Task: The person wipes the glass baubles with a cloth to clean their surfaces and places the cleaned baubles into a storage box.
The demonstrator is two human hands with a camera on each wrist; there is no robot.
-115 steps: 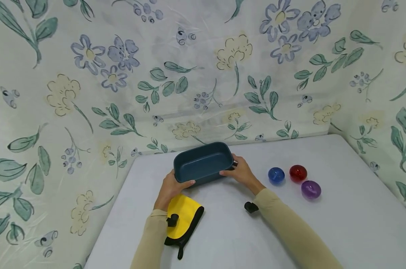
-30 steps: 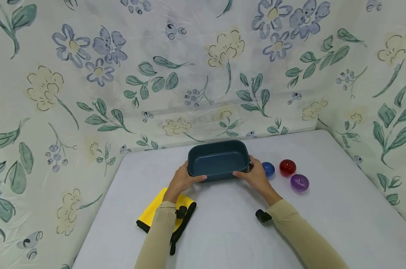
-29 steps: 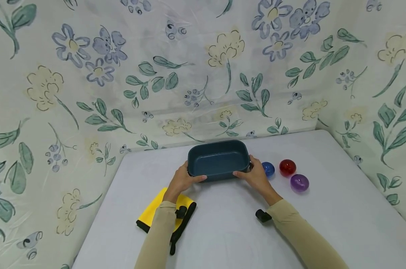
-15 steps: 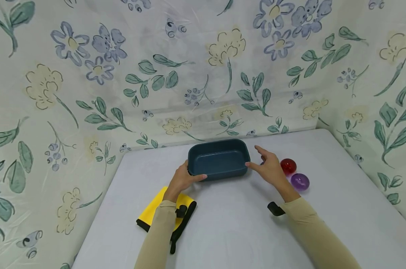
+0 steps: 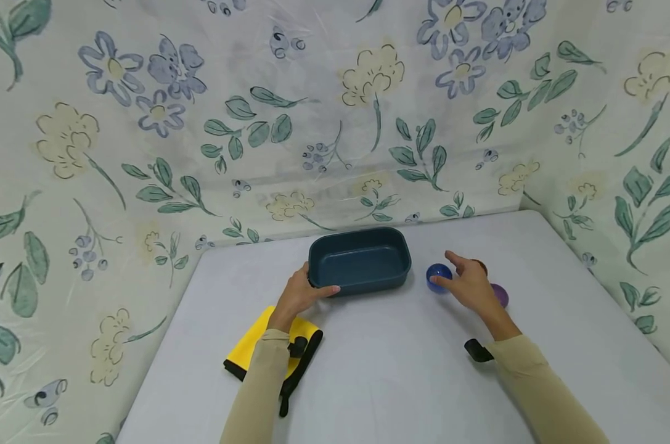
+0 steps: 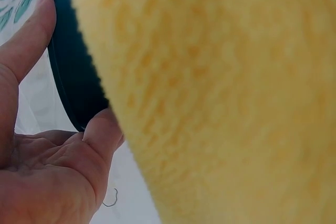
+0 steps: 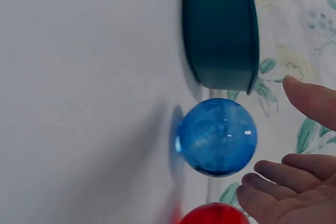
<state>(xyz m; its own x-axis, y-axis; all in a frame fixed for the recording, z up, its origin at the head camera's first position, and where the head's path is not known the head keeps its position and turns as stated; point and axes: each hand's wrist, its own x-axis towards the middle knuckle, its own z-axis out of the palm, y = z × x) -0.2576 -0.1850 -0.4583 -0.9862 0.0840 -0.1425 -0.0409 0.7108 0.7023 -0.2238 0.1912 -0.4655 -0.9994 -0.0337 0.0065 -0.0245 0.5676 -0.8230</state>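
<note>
A dark teal rectangular dish (image 5: 359, 262) stands toward the back of the white table. My left hand (image 5: 298, 299) grips its left end, thumb over the near wall and fingers round the side; in the left wrist view, yellow fabric (image 6: 220, 77) hides much of the dish. To the right, my right hand (image 5: 470, 287) hovers by a clear blue ball (image 5: 437, 279), thumb and fingers spread. In the right wrist view, that palm and its loose fingers show beside the blue ball. A red ball (image 7: 215, 216) and a purple ball (image 5: 500, 295) are partly hidden behind this hand.
A yellow cloth (image 5: 251, 339) with black trim and a loop lies under the left forearm. A black wrist camera (image 5: 477, 350) juts from the right sleeve. Behind the table (image 5: 379, 370) hangs a floral curtain (image 5: 335, 123).
The dish has shifted right, closer to the balls, and come straighter. My right hand then let go of its right end and moved right to the blue ball. My left hand kept its grip.
</note>
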